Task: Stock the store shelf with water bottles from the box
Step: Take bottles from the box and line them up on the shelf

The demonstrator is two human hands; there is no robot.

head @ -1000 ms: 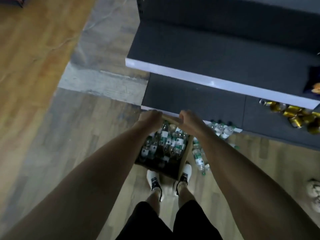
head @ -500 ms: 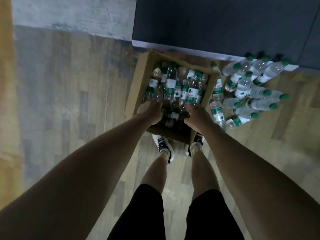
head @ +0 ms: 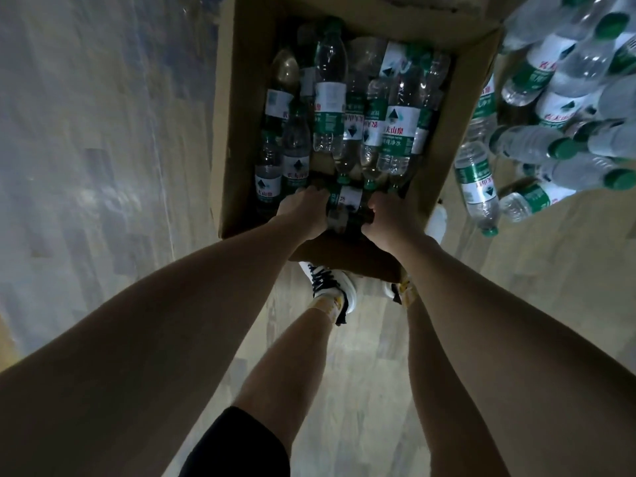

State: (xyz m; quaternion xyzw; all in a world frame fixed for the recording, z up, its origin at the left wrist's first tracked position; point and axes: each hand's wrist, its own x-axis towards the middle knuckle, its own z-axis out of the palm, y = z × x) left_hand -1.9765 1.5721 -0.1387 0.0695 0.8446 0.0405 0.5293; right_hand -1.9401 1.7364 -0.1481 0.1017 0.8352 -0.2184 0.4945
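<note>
An open cardboard box (head: 234,132) stands on the floor at my feet, with several clear water bottles (head: 330,98) inside, green caps and green-and-white labels. Both of my hands reach into its near end. My left hand (head: 306,213) curls down over bottles on the left. My right hand (head: 390,216) curls beside it, its fingers round a bottle. One labelled bottle (head: 347,201) lies between the two hands, touching both. My palms hide what is under them. The shelf is out of view.
A heap of loose water bottles (head: 550,139) lies on the wooden floor right of the box. One bottle (head: 476,180) lies against the box's right wall. My shoes (head: 330,287) stand just under the box's near flap. Bare floor (head: 103,201) spreads to the left.
I have bent down, so the box and bottles fill the top of the view and the shelf is gone. Both hands went from the box's far rim down to bottles at its near end.
</note>
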